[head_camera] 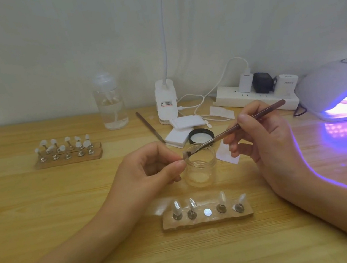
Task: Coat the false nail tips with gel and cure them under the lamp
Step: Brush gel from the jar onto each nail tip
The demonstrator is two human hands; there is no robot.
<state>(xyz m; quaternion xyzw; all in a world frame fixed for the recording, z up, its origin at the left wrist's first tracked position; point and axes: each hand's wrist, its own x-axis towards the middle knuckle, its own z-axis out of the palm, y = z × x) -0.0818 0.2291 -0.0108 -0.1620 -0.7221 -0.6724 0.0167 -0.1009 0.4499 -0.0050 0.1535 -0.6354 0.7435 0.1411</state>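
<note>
My left hand [151,169] pinches a small nail tip on its stand [185,155] above the open clear gel jar [199,167]. In my right hand [262,137] is a thin brown brush [246,123], its bristles touching that tip. In front of the jar a wooden holder [207,217] carries several clear nail tips on metal stands, with one bare magnet spot in the middle. The curing lamp [341,91] at the right glows violet.
A second holder [67,151] with several white tips stands at the left. Behind the jar are its black lid [201,136], white pads [186,122], a spare brush [150,127], a liquid pump bottle [110,102], a desk lamp base [166,103] and a power strip [253,96].
</note>
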